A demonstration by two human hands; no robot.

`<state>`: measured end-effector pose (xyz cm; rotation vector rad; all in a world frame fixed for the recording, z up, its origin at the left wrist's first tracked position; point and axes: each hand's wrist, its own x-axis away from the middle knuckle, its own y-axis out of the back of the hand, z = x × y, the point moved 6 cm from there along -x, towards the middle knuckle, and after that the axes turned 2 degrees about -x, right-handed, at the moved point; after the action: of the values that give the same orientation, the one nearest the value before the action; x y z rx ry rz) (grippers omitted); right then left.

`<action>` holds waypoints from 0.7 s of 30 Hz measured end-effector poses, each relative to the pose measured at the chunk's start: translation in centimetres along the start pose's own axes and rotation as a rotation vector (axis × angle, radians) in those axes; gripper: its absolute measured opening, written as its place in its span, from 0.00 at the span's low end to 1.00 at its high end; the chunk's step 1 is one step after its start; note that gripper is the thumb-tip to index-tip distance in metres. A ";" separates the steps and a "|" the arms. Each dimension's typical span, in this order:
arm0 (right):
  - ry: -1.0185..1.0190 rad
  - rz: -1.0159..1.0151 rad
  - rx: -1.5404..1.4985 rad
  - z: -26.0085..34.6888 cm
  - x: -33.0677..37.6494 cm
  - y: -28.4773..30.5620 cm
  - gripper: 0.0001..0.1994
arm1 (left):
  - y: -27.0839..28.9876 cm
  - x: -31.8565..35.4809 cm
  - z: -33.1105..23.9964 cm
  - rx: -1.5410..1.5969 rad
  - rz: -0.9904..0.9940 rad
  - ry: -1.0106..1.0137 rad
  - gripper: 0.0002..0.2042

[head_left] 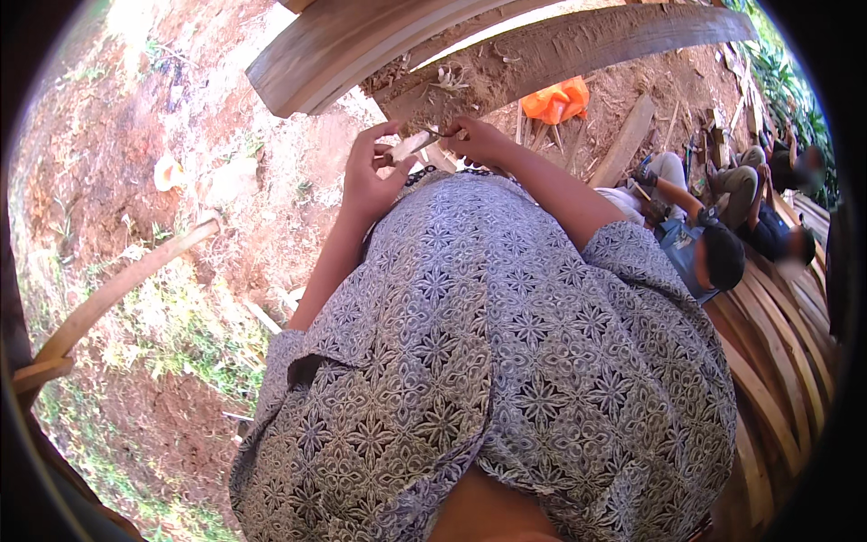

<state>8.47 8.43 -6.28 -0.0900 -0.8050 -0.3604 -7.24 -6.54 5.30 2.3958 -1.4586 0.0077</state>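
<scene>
In front of my waist, my left hand is curled with its thumb and fingers around a short pale piece of wood. Close by on the right, my right hand pinches a thin dark blade-like tool, whose end reaches the pale piece. The tool's exact kind is too small to make out. Both hands are held just short of a thick plank that carries dirt and pale shavings.
Stacked boards lie ahead at the upper left. An orange plastic bag rests on the dirt. To the right, several people sit near a person in blue, beside long timber strips. A curved wooden strip juts in from the left.
</scene>
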 end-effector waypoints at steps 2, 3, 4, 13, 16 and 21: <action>0.178 0.049 0.151 0.2 0.8 0.2 0.29 | 0.4 0.0 -1.0 0.115 -0.155 -0.054 0.14; 0.267 0.071 0.226 0.2 1.3 0.3 0.32 | 0.4 -0.3 -1.4 0.082 -0.160 -0.077 0.13; 0.216 0.052 0.173 -0.5 1.7 0.5 0.32 | 0.3 -0.8 -1.9 0.048 -0.164 -0.101 0.13; 0.049 0.025 -0.401 -6.4 3.5 -1.4 0.26 | -1.0 -3.6 -5.1 -0.360 -0.056 -0.289 0.13; 0.016 0.060 -0.553 -7.3 3.4 -2.5 0.27 | -1.3 -3.4 -5.1 -0.421 -0.043 -0.318 0.12; 0.347 -0.290 -0.028 -2.6 5.7 -1.8 0.22 | -2.3 -3.1 -5.4 -0.602 -0.029 -0.375 0.12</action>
<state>13.30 4.60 -4.10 0.0641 -0.4685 -0.6423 -5.84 -1.38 9.16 1.9750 -1.3205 -0.8061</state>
